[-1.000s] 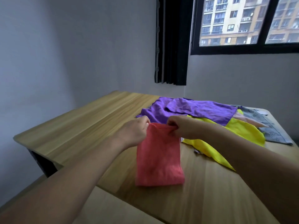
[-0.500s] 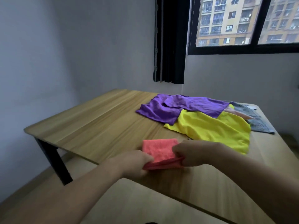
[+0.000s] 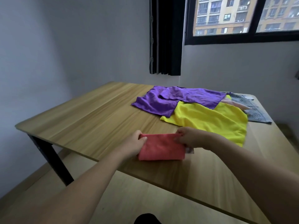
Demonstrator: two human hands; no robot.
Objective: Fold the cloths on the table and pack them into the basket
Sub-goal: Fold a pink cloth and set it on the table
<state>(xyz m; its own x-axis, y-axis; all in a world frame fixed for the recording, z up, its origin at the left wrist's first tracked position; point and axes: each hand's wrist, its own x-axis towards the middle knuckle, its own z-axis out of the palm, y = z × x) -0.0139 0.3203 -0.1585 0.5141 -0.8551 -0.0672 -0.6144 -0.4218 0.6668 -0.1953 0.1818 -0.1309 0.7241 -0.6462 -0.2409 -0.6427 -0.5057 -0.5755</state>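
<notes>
While my left hand [image 3: 135, 143] and right hand [image 3: 188, 138] are each pinching a far corner of the red cloth [image 3: 161, 147], it is lying on the table [image 3: 90, 120], long axis running left-right between them; no basket is showing, apparently out of frame.

Both of the person's forearms are bare from the near edge of the view right up to the wrists, with no sleeve, cuff, watch or bracelet showing on either. The left hand [image 3: 135, 143] and the right hand [image 3: 191, 137] are bare too: no gloves, no rings that I can make out. The fingernails look short and unpainted. At the near edge, between the arms, a small dark rounded shape shows; I cannot tell what it is.
</notes>
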